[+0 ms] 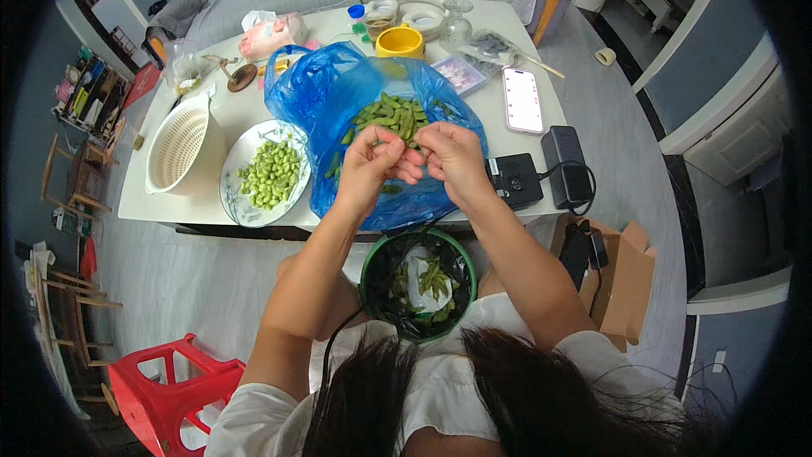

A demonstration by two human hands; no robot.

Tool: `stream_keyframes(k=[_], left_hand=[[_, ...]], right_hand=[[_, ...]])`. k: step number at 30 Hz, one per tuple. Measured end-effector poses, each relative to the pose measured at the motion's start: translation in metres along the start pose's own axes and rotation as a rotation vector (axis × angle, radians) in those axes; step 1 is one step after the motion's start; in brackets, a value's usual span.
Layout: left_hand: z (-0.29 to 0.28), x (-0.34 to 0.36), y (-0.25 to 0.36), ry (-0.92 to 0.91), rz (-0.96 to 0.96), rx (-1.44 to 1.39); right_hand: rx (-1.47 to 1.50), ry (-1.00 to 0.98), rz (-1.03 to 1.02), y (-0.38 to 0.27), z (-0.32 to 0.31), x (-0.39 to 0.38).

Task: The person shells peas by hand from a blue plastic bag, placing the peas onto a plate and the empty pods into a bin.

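Observation:
My left hand (376, 167) and my right hand (452, 159) meet over an opened blue plastic bag (326, 89), fingertips pinched close together. Between them is a green soybean pod (414, 147), mostly hidden by the fingers. More green pods (392, 112) lie heaped in the bag just beyond my hands. To the left, a white plate with a patterned rim (240, 213) bears a pile of shelled green beans (271, 174). Below my hands, between my knees, stands a green bin (367, 283) lined with a black bag, with emptied-looking pods (435, 278) in it.
A cream strainer basket (184, 140) stands left of the plate. A yellow bowl (400, 41), glass jar (455, 25) and tissue pack (271, 34) sit farther back. A phone (523, 100) and black devices (516, 179) lie right. On the floor are a red stool (169, 389) and cardboard box (622, 288).

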State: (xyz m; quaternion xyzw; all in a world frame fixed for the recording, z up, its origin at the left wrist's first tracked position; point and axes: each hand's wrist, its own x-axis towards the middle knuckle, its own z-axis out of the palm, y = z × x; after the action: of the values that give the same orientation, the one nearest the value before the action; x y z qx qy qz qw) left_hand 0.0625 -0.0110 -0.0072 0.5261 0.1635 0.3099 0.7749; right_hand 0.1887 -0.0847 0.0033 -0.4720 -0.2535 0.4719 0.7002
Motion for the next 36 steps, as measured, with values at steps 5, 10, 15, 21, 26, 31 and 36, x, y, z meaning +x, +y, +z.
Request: stream_keyframes(k=[5,10,15,21,26,31,36], left_hand=[[-0.014,0.001,0.002,0.005,-0.120,-0.222],[-0.024,0.005,-0.003,-0.094,-0.108,-0.335],[-0.015,0.005,0.000,-0.112,-0.120,-0.371],[-0.009,0.003,-0.001,-0.108,-0.136,-0.377],[-0.011,0.003,-0.005,-0.129,-0.123,-0.393],[-0.011,0.005,-0.005,-0.121,-0.114,-0.373],[-0.010,0.004,-0.001,-0.093,-0.143,-0.389]], right_hand=[[0.057,-0.047,0.040,0.003,0.004,0.010],[0.142,-0.133,0.121,0.002,0.004,0.014],[0.178,-0.177,0.149,0.001,-0.001,0.012],[0.231,-0.202,0.208,-0.002,-0.004,0.007],[0.235,-0.230,0.205,-0.003,-0.005,0.006],[0.245,-0.235,0.209,-0.006,-0.004,0.003],[0.225,-0.241,0.201,-0.005,-0.004,0.004]])
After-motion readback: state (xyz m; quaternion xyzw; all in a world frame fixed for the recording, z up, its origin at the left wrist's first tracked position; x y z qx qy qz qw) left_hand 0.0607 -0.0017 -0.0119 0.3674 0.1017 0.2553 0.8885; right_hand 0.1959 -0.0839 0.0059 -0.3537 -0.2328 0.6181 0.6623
